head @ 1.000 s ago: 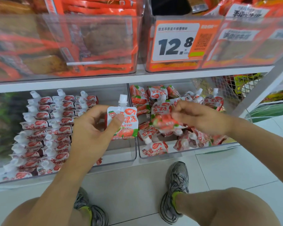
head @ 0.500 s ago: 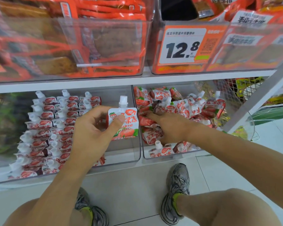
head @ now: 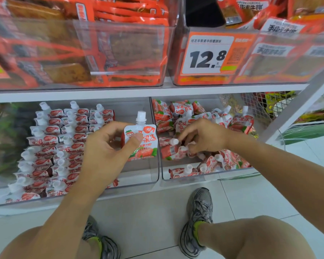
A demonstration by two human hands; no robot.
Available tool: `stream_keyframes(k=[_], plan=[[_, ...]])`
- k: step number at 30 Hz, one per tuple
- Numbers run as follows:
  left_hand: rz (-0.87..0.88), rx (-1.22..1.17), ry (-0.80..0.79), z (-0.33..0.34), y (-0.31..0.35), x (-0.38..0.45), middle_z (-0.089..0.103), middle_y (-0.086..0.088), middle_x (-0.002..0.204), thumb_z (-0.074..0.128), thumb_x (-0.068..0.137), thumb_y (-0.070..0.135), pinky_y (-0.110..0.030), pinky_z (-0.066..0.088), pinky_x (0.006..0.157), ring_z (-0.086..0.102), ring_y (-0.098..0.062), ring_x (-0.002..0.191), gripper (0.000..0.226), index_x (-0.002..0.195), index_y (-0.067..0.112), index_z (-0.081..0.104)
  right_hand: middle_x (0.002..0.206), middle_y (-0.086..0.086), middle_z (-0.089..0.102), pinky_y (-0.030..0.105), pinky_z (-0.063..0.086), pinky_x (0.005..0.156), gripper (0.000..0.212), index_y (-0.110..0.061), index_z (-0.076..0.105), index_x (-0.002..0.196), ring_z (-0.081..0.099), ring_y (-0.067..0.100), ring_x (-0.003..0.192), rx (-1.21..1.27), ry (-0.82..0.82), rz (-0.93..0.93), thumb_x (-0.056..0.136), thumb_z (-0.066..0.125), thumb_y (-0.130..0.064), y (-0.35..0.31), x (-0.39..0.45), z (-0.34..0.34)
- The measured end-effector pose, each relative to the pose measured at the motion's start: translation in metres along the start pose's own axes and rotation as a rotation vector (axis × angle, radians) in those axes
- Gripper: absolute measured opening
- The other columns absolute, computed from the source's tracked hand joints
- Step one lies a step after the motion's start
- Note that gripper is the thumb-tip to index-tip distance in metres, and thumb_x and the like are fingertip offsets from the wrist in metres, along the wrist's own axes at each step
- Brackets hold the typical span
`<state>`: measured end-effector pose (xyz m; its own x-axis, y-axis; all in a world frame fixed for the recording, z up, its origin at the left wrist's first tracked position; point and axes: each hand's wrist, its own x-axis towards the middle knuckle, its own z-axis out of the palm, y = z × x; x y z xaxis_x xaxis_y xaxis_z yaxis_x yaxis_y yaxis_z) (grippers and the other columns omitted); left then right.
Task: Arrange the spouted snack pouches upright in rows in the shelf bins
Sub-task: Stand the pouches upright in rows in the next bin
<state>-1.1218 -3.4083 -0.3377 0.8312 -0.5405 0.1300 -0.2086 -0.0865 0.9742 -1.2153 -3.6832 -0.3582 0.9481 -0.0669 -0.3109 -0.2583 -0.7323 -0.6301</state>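
Your left hand (head: 105, 152) covering the held pouch's (head: 144, 141) left edge, your right fingers (head: 183, 136) buried among loose pouches (head: 223, 161), upper bins (head: 120, 53) cropped at top

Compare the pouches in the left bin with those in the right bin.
The left bin pouches stand in neat rows with spouts up; the right bin pouches lie in a jumbled heap, spouts pointing every way. The left bin has bare space on its right side; the right bin is heaped across. Both hold the same red and white strawberry pouches.
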Motion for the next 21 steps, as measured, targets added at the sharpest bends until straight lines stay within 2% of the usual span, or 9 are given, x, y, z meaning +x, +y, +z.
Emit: stream_keyframes(k=[2,3,5,7,9,11,15,18,21], plan=[[0.0,-0.001,-0.003,-0.001,0.0,0.0,0.075,0.007,0.09,0.071,0.079,0.026,-0.031,0.06,0.07,0.072,-0.012,0.084,0.021,0.098,0.018,0.072,0.092,-0.015,0.072,0.017,0.053,0.071,0.028,-0.015,0.078,0.102,0.067,-0.005,0.079,0.035,0.072,-0.028,0.08,0.072,0.001,-0.007,-0.004,-0.003],[-0.001,-0.001,-0.005,-0.001,0.001,0.0,0.075,0.008,0.09,0.071,0.079,0.026,-0.03,0.06,0.069,0.072,-0.012,0.083,0.021,0.098,0.018,0.072,0.092,-0.018,0.071,0.017,0.053,0.072,0.027,-0.015,0.077,0.104,0.067,-0.006,0.079,0.045,0.083,-0.039,0.082,0.072,-0.001,-0.01,-0.006,-0.002],[-0.003,0.001,-0.004,0.0,0.001,0.001,0.075,0.008,0.09,0.071,0.077,0.028,-0.03,0.06,0.069,0.072,-0.012,0.083,0.021,0.097,0.02,0.072,0.099,-0.019,0.066,0.02,0.057,0.076,0.034,-0.017,0.072,0.114,0.068,-0.003,0.082,0.042,0.017,-0.042,0.082,0.077,-0.006,-0.014,-0.009,0.003],[-0.008,0.003,-0.002,0.0,0.001,0.002,0.075,0.009,0.09,0.071,0.076,0.031,-0.03,0.06,0.069,0.072,-0.012,0.083,0.022,0.097,0.022,0.071,0.1,-0.013,0.066,0.019,0.056,0.073,0.041,-0.023,0.068,0.115,0.067,0.001,0.082,-0.093,-0.038,-0.047,0.078,0.082,-0.015,-0.012,-0.008,0.011],[-0.006,0.014,-0.002,0.0,0.0,0.002,0.075,0.01,0.09,0.07,0.076,0.032,-0.031,0.06,0.069,0.072,-0.012,0.083,0.022,0.096,0.023,0.071,0.088,-0.01,0.07,0.021,0.051,0.067,0.024,-0.024,0.071,0.101,0.066,0.0,0.074,-0.193,0.01,-0.067,0.079,0.081,-0.019,-0.009,-0.006,0.015],[0.001,0.026,-0.001,-0.001,-0.001,0.002,0.075,0.011,0.09,0.07,0.076,0.033,-0.032,0.06,0.068,0.072,-0.011,0.083,0.02,0.095,0.025,0.071,0.08,-0.01,0.072,0.022,0.052,0.067,0.013,-0.02,0.073,0.092,0.066,-0.002,0.071,-0.188,0.027,-0.078,0.081,0.08,-0.022,-0.008,-0.006,0.015],[0.012,0.036,-0.007,-0.002,-0.002,0.002,0.074,0.012,0.091,0.07,0.078,0.031,-0.032,0.06,0.068,0.072,-0.01,0.084,0.017,0.095,0.028,0.07,0.082,-0.009,0.073,0.027,0.058,0.072,0.01,-0.02,0.072,0.093,0.069,0.001,0.074,-0.112,-0.152,-0.055,0.084,0.077,-0.02,-0.01,-0.013,0.02],[0.01,0.029,-0.009,-0.002,-0.002,0.003,0.075,0.013,0.091,0.07,0.078,0.031,-0.031,0.061,0.068,0.072,-0.01,0.085,0.017,0.095,0.03,0.07,0.098,-0.015,0.068,0.027,0.058,0.081,0.027,-0.024,0.069,0.107,0.068,0.001,0.09,-0.067,-0.225,0.003,0.084,0.076,-0.011,-0.011,-0.019,0.012],[-0.002,0.028,-0.003,-0.003,-0.004,0.004,0.075,0.011,0.092,0.071,0.077,0.032,-0.034,0.061,0.07,0.073,-0.012,0.086,0.018,0.095,0.029,0.071,0.122,-0.014,0.058,0.031,0.057,0.089,0.054,-0.038,0.058,0.123,0.063,0.006,0.105,-0.084,-0.323,0.128,0.078,0.083,-0.019,-0.015,-0.025,-0.002]])
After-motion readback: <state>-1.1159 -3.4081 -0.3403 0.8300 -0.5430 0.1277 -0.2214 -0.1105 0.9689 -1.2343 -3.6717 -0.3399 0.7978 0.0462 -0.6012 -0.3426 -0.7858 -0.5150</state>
